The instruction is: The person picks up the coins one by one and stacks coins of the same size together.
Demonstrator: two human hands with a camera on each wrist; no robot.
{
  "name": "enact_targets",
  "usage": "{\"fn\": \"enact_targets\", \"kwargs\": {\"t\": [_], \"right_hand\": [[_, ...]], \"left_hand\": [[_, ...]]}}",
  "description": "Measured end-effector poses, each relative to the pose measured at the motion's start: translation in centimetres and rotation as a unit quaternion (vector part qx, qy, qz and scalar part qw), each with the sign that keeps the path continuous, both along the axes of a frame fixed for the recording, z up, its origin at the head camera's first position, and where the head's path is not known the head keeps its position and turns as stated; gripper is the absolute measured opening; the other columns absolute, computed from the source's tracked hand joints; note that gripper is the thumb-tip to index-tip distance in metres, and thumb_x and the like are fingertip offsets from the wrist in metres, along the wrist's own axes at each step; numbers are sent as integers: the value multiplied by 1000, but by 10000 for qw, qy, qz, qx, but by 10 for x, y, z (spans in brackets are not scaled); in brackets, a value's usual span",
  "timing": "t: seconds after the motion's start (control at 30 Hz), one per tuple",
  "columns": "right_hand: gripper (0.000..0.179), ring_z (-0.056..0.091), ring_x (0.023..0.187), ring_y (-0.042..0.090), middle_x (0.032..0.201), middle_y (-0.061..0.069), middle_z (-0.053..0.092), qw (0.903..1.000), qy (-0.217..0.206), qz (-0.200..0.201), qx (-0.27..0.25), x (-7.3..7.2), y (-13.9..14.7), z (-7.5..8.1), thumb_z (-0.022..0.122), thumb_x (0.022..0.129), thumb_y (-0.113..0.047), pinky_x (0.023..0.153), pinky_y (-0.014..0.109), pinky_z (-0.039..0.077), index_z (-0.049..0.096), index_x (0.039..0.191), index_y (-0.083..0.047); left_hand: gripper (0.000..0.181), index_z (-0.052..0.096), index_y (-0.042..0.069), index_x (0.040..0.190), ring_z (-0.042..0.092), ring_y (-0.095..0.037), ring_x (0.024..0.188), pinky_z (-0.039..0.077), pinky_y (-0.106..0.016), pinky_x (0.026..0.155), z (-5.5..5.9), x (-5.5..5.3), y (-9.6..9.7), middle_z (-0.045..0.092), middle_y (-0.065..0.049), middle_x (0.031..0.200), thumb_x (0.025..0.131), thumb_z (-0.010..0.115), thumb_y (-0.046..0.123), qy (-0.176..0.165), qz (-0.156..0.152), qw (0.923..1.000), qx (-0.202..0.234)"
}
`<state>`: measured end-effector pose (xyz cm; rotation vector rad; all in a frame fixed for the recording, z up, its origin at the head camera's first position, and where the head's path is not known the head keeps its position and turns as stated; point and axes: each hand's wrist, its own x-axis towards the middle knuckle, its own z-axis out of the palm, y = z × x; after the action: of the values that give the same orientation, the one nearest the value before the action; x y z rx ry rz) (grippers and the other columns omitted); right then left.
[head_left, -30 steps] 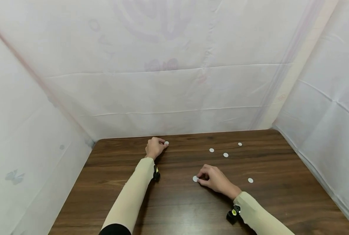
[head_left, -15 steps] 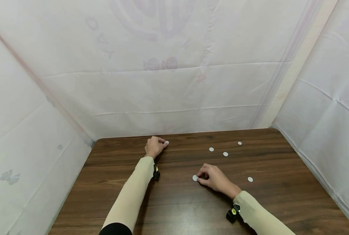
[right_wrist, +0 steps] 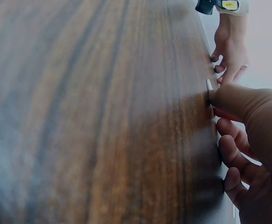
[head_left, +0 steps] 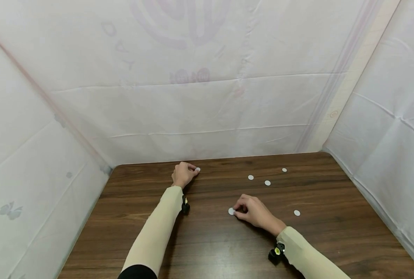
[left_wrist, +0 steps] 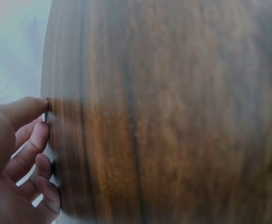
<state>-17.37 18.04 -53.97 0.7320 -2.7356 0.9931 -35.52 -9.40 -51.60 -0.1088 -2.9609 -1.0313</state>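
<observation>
At the far edge of the wooden table (head_left: 130,217), my left hand (head_left: 183,175) pinches a small white disc (head_left: 198,169) between thumb and fingers. The left wrist view shows that hand (left_wrist: 24,149) with its fingertips down at the tabletop; the disc is not clearly visible there. Nearer the middle, my right hand (head_left: 257,213) pinches a second white disc (head_left: 231,211) by its right side. In the right wrist view, a thin disc edge (right_wrist: 209,85) shows at the thumb of the right hand (right_wrist: 259,135), with the left hand (right_wrist: 231,53) beyond.
Several more white discs lie flat to the right: one disc (head_left: 250,177), another disc (head_left: 268,183), a far disc (head_left: 284,170) and a near disc (head_left: 297,213). Pale fabric walls (head_left: 207,108) rise at the back and both sides. Each wrist carries a small black camera (head_left: 275,256).
Both hands stay in place on their discs, and the other discs have not moved. Only the head view has shifted very slightly.
</observation>
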Motion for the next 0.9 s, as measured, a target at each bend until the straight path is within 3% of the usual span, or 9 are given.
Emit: {"fn": "enact_targets", "kwargs": {"t": [0.3,0.5,0.9], "right_hand": [[7,53,72,1,90,-9,62,9999,-101,-29,53,0,-1,2,81,90,-13,62,21,48,79,95,-16],[7,54,72,1,90,-9,63,10000,-56,26,3,-1,1,3,80,90,-12,63,21,48,79,95,-15],[7,55,73,1,90,-8,63,10000,-65,27,17,-1,1,3,80,90,-12,63,21,48,78,95,-16]], "left_hand": [[17,81,15,98,68,-16,79,53,-51,83,-2,2,-5,74,5,82,91,80,30,198,-344,9992,24],[16,80,14,96,65,-13,73,55,-43,73,-4,4,-7,71,5,79,91,80,29,451,-545,9974,154],[16,79,14,96,62,-12,69,52,-37,67,0,9,-7,69,6,77,91,80,29,475,-649,9966,153]]}}
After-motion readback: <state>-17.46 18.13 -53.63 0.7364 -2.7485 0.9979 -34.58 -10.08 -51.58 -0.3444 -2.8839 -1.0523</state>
